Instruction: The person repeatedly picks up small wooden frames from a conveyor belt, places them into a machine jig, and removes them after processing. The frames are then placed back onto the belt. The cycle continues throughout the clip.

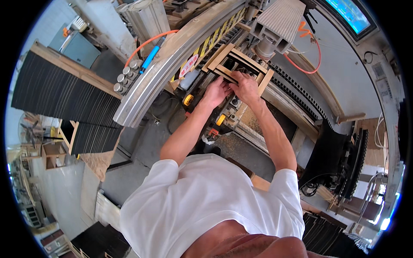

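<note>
A light-wood frame [221, 56] made of narrow strips lies on the machine bed in front of me, its middle dark. Both arms reach forward to its near side. My right hand [246, 88] has its fingers bent over the near strip [225, 72] and grips it. Just left of it, my left hand [217, 92] has curled fingers at the same near edge. The two hands almost touch. Part of the left fingertips and the undersides of both grips are hidden. Another wood strip [266, 82] of the frame runs along the right side.
A metal beam [148, 71] with striped warning tape crosses at left, carrying a blue pen-like tool [152, 54]. A ribbed metal arm [279, 19] hangs above the frame. Yellow knobs [220, 119] and sawdust lie nearer me. Stacked dark panels [64, 88] stand left; a screen [347, 15] is upper right.
</note>
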`<move>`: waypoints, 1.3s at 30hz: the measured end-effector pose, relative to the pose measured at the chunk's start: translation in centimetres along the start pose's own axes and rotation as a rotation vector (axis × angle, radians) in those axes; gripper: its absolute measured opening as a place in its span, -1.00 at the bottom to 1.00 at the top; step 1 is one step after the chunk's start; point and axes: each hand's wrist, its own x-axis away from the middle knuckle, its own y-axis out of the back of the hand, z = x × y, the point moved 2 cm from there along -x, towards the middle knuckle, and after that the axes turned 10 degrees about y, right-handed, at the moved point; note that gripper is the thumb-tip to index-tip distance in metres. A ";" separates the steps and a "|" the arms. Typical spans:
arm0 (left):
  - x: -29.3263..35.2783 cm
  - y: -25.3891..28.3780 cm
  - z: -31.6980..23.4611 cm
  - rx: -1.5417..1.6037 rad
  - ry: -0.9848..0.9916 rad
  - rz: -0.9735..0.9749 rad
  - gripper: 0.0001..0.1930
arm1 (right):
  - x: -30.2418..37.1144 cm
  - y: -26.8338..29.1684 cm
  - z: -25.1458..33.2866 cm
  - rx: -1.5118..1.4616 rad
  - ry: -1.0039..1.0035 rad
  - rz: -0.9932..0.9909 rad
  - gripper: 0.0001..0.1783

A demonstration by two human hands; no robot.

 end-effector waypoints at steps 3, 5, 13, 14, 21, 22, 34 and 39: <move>-0.1 0.0 0.4 -0.049 -0.056 -0.065 -0.66 | 0.1 -0.3 -0.3 -0.002 -0.050 0.034 -0.65; 1.0 -0.1 0.8 -0.097 -0.125 -0.166 -0.68 | -0.2 -0.6 -1.3 0.002 -0.035 0.002 -0.66; 14.3 3.5 2.1 -0.143 -0.143 -0.174 -0.62 | -4.5 -4.0 -6.5 0.184 -0.073 -0.017 -0.72; 16.3 4.1 2.3 -0.146 -0.140 -0.180 -0.63 | -5.1 -4.6 -6.8 0.201 -0.064 -0.007 -0.69; 27.7 6.7 1.7 -0.167 -0.121 -0.233 -0.64 | -9.3 -5.6 -7.9 0.514 0.032 0.162 -0.75; 28.6 7.3 1.5 -0.179 -0.109 -0.250 -0.64 | -9.8 -5.7 -7.9 0.632 0.061 0.210 -0.74; 33.8 15.3 -1.5 -0.118 -0.112 -0.424 -0.71 | -16.0 -6.4 -12.2 0.793 -0.075 0.459 -0.76; 33.1 17.8 -0.7 -0.051 -0.156 -0.493 -0.68 | -17.0 -6.3 -14.7 0.618 -0.069 0.457 -0.75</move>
